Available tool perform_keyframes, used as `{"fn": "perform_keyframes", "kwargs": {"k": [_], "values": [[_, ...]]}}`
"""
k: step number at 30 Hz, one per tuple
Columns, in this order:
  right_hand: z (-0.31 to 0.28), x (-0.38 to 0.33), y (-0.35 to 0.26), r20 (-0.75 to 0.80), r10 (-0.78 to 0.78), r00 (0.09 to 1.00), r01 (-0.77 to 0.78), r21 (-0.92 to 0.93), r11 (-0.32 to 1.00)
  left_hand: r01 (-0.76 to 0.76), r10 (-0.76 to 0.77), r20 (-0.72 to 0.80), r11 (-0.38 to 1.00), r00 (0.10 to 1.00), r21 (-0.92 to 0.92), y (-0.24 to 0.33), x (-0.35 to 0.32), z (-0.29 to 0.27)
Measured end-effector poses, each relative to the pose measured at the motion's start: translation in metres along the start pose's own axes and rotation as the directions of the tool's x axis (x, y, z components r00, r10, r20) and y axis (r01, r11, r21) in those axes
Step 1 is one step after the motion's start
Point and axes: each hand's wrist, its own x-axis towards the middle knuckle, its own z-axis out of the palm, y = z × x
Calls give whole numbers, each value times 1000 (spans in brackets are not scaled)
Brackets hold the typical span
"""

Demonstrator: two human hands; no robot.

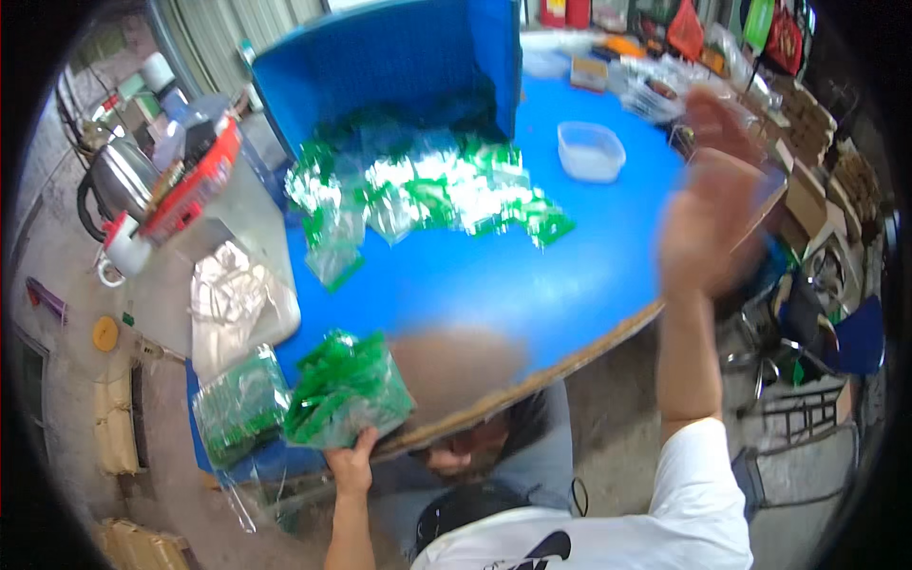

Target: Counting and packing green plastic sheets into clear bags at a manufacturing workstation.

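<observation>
Near the table's front left edge, my left hand [351, 463] grips a fanned stack of clear and green plastic packets [350, 394]. Its thumb shows at the lower edge of the stack; the other fingers are hidden beneath. Left of it lies a second bundle of green and clear packets [242, 408]. My right hand [708, 228] is raised over the table's right edge, smeared by motion, so its fingers are unclear. Further back, loose shiny packets [446, 190] spill from a blue bin [380, 71] tipped on its side.
The blue tabletop [608, 256] carries a clear plastic tub [591, 152] right of the packets. A white plastic bag [233, 294] lies at the left, with a steel kettle [128, 180] beyond. Plastic bags and small goods crowd the far right. A chair [798, 475] stands at right.
</observation>
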Motion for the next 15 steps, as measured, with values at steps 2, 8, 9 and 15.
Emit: {"fn": "perform_keyframes", "kwargs": {"k": [2,8,9,15], "values": [[61,-10,55,479,423,769,-518,78,852,13,-17,-24,991,1000,-134,11,2,23],[171,-148,165,726,557,403,-118,-563,818,57,-39,99,979,994,-196,-20,4,25],[191,-152,167,677,634,373,-145,-632,761,69,-46,93,959,995,-273,-19,4,27],[207,-206,152,625,720,302,34,-762,647,96,-77,74,947,994,-306,-17,1,32]]}}
